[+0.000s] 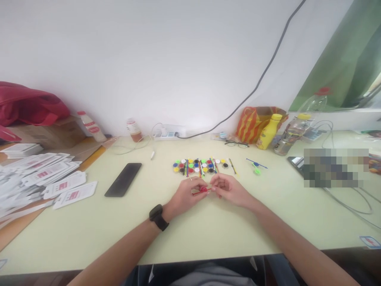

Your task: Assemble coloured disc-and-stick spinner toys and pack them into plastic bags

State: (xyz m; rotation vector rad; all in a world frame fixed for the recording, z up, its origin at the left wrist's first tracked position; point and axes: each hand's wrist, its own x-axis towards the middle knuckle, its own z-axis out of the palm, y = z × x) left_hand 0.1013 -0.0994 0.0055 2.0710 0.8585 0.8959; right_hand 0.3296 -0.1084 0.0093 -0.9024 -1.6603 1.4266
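Left hand: our left hand [186, 195], with a black smartwatch [158, 217] on the wrist, has thumb and fingertips nearly closed, pinching the red stick-and-disc piece [203, 189].
Right hand: our right hand [228, 191] has thumb and index fingertip brought together on the right end of the same piece; the other fingers curl loosely.
Red piece: we see it between our hands, above the near-middle part of the pale desk [226, 238], partly covered by fingers.
Discs and sticks: just beyond our hands lie rows of coloured discs [176, 170], with thin coloured sticks [232, 166] between and to the right of them.
Blue-and-green piece: a blue stick with discs [256, 164] lies farther right, apart from the rows.
Left side: we have a black smartphone [123, 180] on the desk, with printed white tags [76, 194] heaped farther left.
Far right: folded eyeglasses [237, 143] lie near a yellow bottle [269, 133] and a striped bag [248, 123].
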